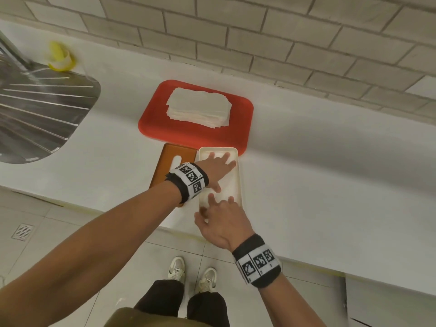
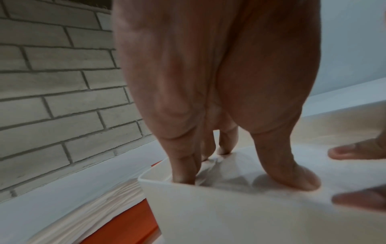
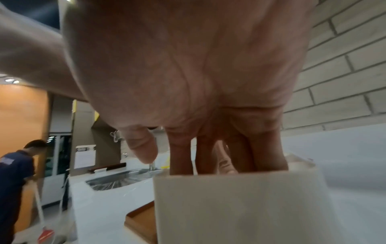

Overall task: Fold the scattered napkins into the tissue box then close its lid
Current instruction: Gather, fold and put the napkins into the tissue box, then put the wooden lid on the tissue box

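The white tissue box (image 1: 239, 182) stands open on the counter, with a pale napkin (image 2: 229, 171) lying inside it. My left hand (image 1: 219, 172) lies flat in the far half of the box, and its fingers (image 2: 183, 168) and thumb press the napkin down. At the near end my right hand (image 1: 215, 206) reaches in with straight fingers (image 3: 181, 161), the thumb staying outside the rim. The brown wooden lid (image 1: 165, 166) lies flat just left of the box. A stack of napkins (image 1: 199, 107) sits on a red tray (image 1: 238, 128) behind the box.
A steel sink drainboard (image 1: 35, 114) fills the left of the counter, with a yellow object (image 1: 60, 56) behind it. A brick wall (image 1: 259, 31) backs the counter. In the right wrist view a person (image 3: 16, 173) stands far off to the left.
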`<state>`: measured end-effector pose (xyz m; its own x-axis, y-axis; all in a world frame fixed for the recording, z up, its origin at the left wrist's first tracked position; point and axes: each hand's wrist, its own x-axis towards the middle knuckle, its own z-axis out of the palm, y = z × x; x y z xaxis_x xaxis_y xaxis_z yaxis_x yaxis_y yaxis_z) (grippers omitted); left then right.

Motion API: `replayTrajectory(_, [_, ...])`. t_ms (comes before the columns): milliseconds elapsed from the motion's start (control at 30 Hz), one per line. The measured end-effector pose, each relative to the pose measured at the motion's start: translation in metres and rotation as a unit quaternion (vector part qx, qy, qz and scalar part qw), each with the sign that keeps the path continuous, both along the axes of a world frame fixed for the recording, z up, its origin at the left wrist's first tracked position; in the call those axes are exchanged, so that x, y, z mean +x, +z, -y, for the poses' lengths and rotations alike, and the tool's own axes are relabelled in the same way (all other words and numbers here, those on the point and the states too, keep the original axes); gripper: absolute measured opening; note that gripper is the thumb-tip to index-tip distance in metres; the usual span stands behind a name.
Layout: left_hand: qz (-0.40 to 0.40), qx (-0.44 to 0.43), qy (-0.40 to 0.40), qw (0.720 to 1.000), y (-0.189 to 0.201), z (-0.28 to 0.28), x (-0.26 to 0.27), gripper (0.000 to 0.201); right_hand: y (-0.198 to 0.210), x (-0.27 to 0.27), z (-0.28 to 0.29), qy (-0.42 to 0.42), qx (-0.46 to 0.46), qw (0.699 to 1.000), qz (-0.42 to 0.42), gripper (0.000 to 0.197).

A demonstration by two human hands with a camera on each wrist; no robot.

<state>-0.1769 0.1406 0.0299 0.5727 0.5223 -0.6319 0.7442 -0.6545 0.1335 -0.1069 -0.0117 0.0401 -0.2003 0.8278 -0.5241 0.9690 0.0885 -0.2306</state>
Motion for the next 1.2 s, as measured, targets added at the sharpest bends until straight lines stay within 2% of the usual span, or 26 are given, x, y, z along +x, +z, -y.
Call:
replayTrajectory(133, [0.057, -0.018, 0.021, 0.998, -0.001, -0.003, -0.014, 0.101, 0.024, 0.017, -0.01, -0.045, 0.055, 0.997, -0.015, 0.044])
replayTrajectory(233, [0.06, 0.01, -0.003, 0.998, 0.005, -0.008, -0.015, 0.091, 0.018, 0.027, -0.032, -0.049, 0.147, 0.988, -0.004, 0.018])
replayTrajectory(300, [0.094, 0.015, -0.01, 0.995, 0.007, -0.015, -0.022, 0.083, 0.011, 0.031, -0.043, -0.026, 0.136, 0.99, -0.014, 0.046])
replayTrajectory(333, [0.125, 0.018, 0.001, 0.992, 0.008, -0.018, -0.029, 0.073, 0.008, 0.033, -0.046, -0.018, 0.124, 0.992, -0.018, 0.059])
replayTrajectory(400, [0.228, 0.052, 0.08, 0.969, 0.01, -0.023, -0.051, 0.046, 0.003, 0.038, -0.055, -0.002, 0.109, 0.994, -0.008, 0.079])
replayTrajectory(467, [0.339, 0.133, 0.217, 0.906, 0.004, -0.021, -0.077, 0.029, 0.0, 0.04, -0.063, 0.017, 0.074, 0.997, 0.01, 0.096])
replayTrajectory(500, [0.355, 0.179, 0.287, 0.872, -0.003, -0.019, -0.09, 0.025, 0.001, 0.04, -0.068, 0.022, 0.051, 0.998, 0.017, 0.104])
replayTrajectory(533, [0.33, 0.207, 0.346, 0.853, -0.011, -0.017, -0.102, 0.02, 0.002, 0.039, -0.073, 0.028, 0.033, 0.999, 0.024, 0.111])
replayTrajectory(567, [0.277, 0.211, 0.391, 0.852, -0.022, -0.015, -0.112, 0.021, 0.002, 0.037, -0.077, 0.035, 0.021, 0.999, 0.028, 0.115])
replayTrajectory(633, [0.135, 0.162, 0.449, 0.868, -0.044, -0.011, -0.131, 0.043, -0.001, 0.033, -0.083, 0.043, 0.011, 0.998, 0.038, 0.12])
replayTrajectory(700, [0.064, 0.119, 0.466, 0.875, -0.061, -0.008, -0.144, 0.062, -0.004, 0.03, -0.087, 0.043, 0.007, 0.998, 0.043, 0.122])
replayTrajectory(867, [0.069, 0.101, 0.471, 0.873, -0.074, -0.013, -0.144, 0.068, -0.006, 0.03, -0.087, 0.033, 0.017, 0.999, 0.025, 0.121])
replayTrajectory(1000, [0.056, 0.101, 0.491, 0.864, -0.075, -0.008, -0.143, 0.084, -0.011, 0.034, -0.08, 0.005, 0.053, 0.999, 0.003, 0.134])
replayTrajectory(1067, [0.057, 0.122, 0.482, 0.866, -0.071, -0.001, -0.142, 0.084, -0.013, 0.036, -0.077, -0.007, 0.054, 0.998, -0.006, 0.138])
replayTrajectory(1200, [0.11, 0.136, 0.488, 0.855, -0.056, 0.009, -0.143, 0.087, -0.013, 0.038, -0.072, 0.001, 0.062, 0.998, 0.009, 0.139])
